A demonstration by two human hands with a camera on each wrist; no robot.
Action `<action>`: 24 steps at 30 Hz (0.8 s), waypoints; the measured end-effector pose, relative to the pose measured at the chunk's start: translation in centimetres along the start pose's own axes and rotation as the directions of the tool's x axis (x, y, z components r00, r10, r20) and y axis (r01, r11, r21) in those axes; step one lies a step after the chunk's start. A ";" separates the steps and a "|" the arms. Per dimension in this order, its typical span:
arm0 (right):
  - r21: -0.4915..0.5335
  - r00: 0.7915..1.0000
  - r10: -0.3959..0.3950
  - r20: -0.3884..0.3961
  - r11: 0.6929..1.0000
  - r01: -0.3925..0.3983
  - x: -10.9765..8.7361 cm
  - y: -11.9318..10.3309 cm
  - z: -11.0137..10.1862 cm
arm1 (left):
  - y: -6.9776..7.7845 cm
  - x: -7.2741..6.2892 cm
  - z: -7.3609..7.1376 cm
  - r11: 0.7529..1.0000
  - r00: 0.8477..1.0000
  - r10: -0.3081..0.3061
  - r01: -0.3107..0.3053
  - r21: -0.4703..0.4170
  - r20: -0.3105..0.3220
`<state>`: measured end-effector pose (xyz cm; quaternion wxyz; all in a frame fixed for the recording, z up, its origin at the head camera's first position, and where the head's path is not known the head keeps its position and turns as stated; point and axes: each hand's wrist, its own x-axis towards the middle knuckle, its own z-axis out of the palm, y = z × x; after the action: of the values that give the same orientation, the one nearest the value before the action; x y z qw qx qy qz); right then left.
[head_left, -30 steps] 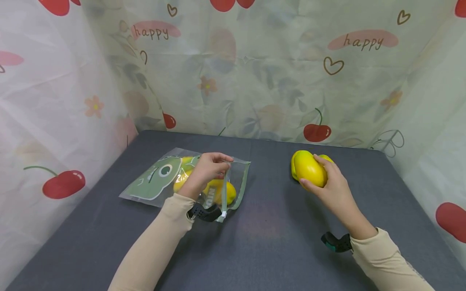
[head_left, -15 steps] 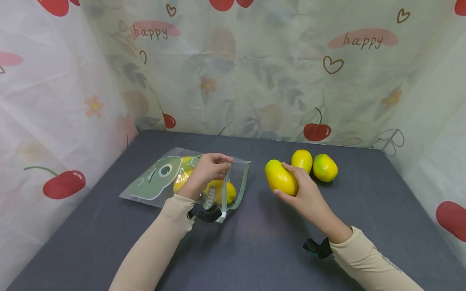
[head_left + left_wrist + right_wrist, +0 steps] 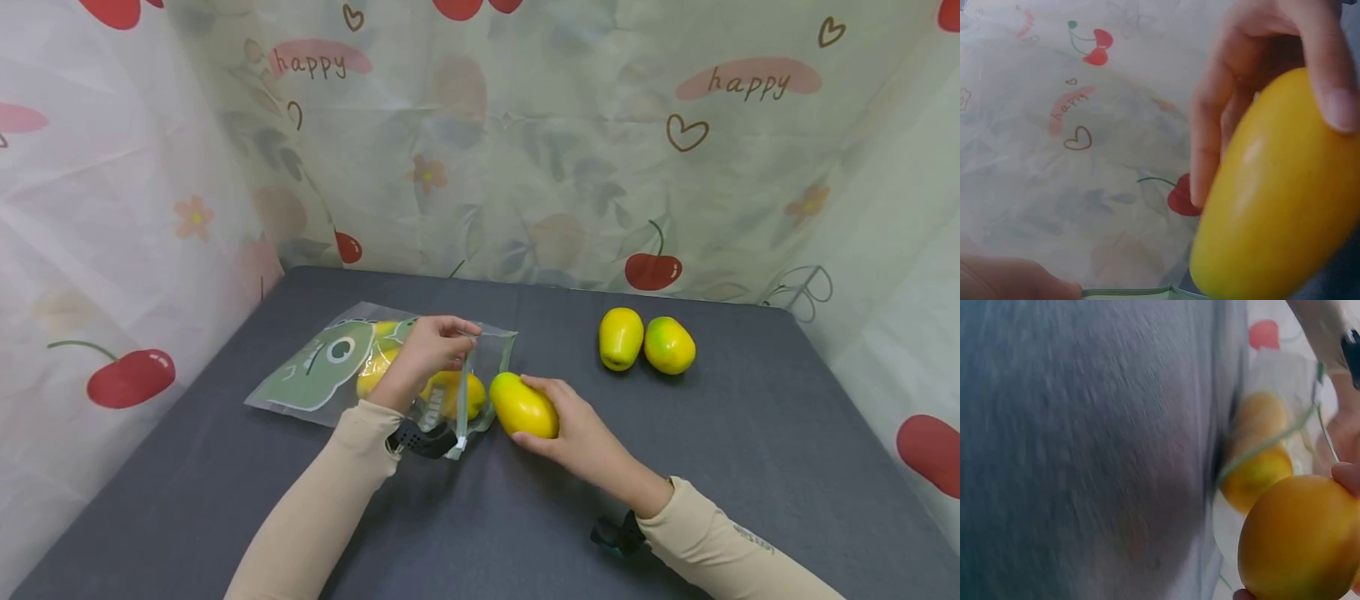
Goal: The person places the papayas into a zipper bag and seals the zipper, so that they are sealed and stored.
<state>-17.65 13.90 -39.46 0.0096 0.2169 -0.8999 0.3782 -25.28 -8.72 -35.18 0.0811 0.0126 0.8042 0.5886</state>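
In the head view, my left hand [image 3: 429, 350] pinches the upper rim of a clear zip bag [image 3: 300, 392] printed with a green cartoon face. Inside the bag lie several yellow mangoes [image 3: 472, 396], partly covered by the print and my hand. My right hand [image 3: 592, 442] grips another yellow mango [image 3: 522, 407] with a greenish tip, right at the bag's open end. The right wrist view has this mango [image 3: 1300, 540] in front of the bag's mouth, with bagged mangoes [image 3: 1254, 478] behind. Close up in the left wrist view, the bag's edge [image 3: 1125, 292] runs under the held mango [image 3: 1279, 200].
Two more yellow mangoes [image 3: 621, 340] [image 3: 670, 346] lie side by side at the back right of the dark grey tabletop [image 3: 525, 517]. A printed curtain [image 3: 510, 167] encloses the table at the back and both sides.
My right hand has carried the mango left from beside the other two to the bag's opening. My left hand has stayed on the bag's rim.
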 end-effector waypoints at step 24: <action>0.036 0.989 -0.029 0.142 0.999 0.024 2.1 -0.4 1.1 | 0.4 0.1 0.0 1.000 1.000 -0.002 0.002 0.012 0.008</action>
<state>-19.21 12.10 -39.52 -0.0535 0.2555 -0.8886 0.3771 -25.39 -8.55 -34.80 0.0851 0.0146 0.8073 0.5837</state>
